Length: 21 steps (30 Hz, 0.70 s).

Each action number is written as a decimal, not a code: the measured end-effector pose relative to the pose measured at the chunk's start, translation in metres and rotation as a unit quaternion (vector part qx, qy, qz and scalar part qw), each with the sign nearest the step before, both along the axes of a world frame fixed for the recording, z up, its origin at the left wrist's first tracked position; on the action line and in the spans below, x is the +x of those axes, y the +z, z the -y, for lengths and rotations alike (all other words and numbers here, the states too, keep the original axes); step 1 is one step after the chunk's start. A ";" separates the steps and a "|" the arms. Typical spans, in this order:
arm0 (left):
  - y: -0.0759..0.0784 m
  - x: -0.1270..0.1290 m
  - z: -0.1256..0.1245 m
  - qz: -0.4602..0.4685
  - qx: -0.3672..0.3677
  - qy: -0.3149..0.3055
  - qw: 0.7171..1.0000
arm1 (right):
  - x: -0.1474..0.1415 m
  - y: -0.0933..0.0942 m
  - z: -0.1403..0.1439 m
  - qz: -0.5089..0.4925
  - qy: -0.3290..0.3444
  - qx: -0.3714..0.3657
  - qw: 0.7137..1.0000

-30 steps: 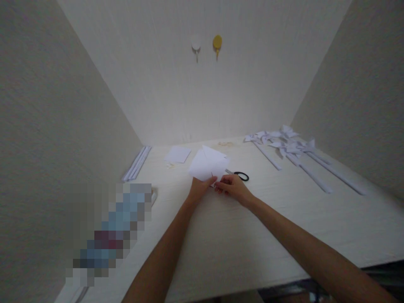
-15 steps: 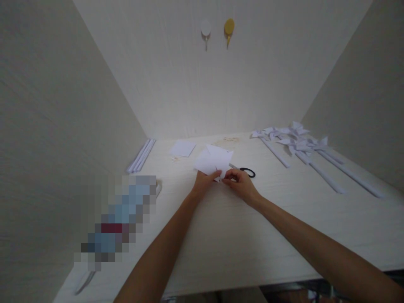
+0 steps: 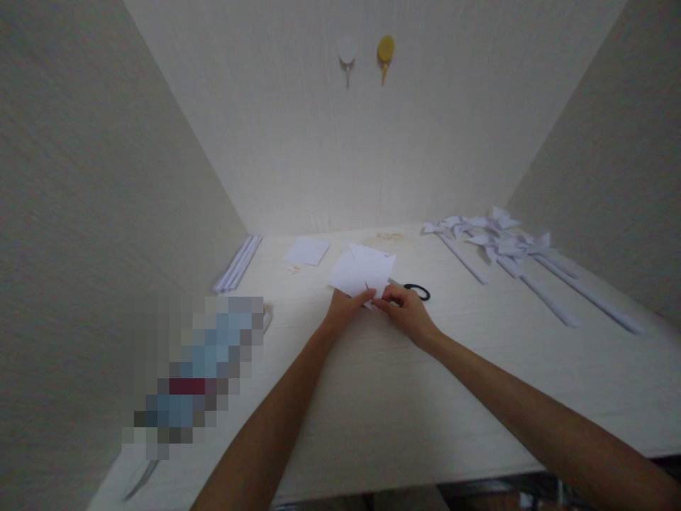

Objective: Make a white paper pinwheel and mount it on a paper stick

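A white folded paper piece (image 3: 363, 270) with pointed flaps is held just above the pale table (image 3: 404, 397) at its middle. My left hand (image 3: 343, 310) pinches its near corner from the left. My right hand (image 3: 407, 312) pinches the same corner from the right, fingertips touching the paper. Black-handled scissors (image 3: 415, 289) lie on the table just behind my right hand, partly hidden by the paper.
A flat white paper square (image 3: 308, 250) lies at the back. Rolled white paper sticks (image 3: 237, 262) lie along the left wall. Several finished paper pinwheels on sticks (image 3: 500, 248) lie at the back right. Two hooks (image 3: 367, 51) hang on the back wall. A blurred patch covers the near left.
The paper piece has come down closer to the table and both hands have drawn together on its near corner. The view has tilted slightly upward since the earliest frame.
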State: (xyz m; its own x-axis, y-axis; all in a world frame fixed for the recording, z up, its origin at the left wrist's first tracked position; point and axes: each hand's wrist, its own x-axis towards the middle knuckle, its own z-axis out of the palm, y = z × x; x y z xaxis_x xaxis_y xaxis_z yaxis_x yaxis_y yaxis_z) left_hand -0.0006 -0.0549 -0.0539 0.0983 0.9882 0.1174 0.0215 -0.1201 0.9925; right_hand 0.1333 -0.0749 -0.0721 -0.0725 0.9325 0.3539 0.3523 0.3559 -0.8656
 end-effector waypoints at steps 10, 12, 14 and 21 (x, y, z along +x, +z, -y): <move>-0.002 0.000 -0.001 0.076 -0.026 0.002 0.997 | 0.000 -0.006 0.001 -0.063 0.007 0.001 0.998; -0.001 0.000 -0.003 0.135 -0.052 0.022 0.989 | 0.001 -0.006 -0.001 -0.048 -0.001 0.019 0.999; -0.002 -0.001 -0.007 0.215 -0.076 0.035 0.973 | 0.001 -0.005 -0.002 -0.039 -0.004 0.036 0.999; -0.007 -0.009 -0.017 0.346 -0.063 0.079 0.933 | -0.001 -0.008 -0.003 -0.114 -0.019 -0.030 0.993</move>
State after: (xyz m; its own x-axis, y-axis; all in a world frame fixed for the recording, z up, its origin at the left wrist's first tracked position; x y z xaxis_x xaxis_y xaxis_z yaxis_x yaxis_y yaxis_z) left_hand -0.0099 -0.0381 -0.0612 -0.1070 0.9941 -0.0190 -0.6224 -0.0521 0.7809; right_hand 0.1321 -0.0724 -0.0798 0.0387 0.9528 0.3011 0.1568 0.2918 -0.9435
